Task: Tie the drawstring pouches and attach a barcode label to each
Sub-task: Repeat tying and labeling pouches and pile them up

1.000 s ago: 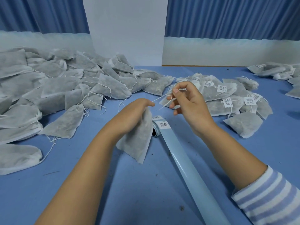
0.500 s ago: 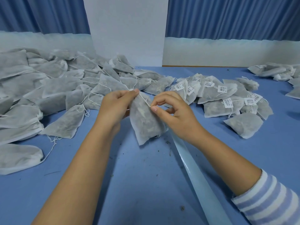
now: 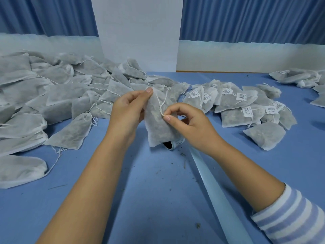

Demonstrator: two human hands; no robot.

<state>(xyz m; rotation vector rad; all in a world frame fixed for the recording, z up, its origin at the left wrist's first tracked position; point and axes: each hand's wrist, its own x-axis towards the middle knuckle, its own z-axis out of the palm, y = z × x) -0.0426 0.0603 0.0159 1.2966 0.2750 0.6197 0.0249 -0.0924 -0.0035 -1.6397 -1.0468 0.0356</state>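
A grey drawstring pouch (image 3: 158,127) hangs upright above the blue table (image 3: 158,191). My left hand (image 3: 128,110) grips its top edge, thumb and fingers curled round the neck. My right hand (image 3: 186,124) pinches the white drawstring (image 3: 161,106) against the pouch's front. Just below the pouch, a roll of barcode labels (image 3: 173,144) lies on the table, mostly hidden by the pouch. Its pale backing strip (image 3: 216,194) runs toward me.
A big heap of unlabelled pouches (image 3: 52,95) covers the left of the table. Several labelled pouches (image 3: 242,104) lie at the right, with more pouches (image 3: 299,78) at the far right edge. Dark crumbs dot the cloth near the roll.
The pouch has been lifted upright and turned, with my left hand now at its top. My right hand has dropped from pulling the string out to pinching it against the pouch's front.
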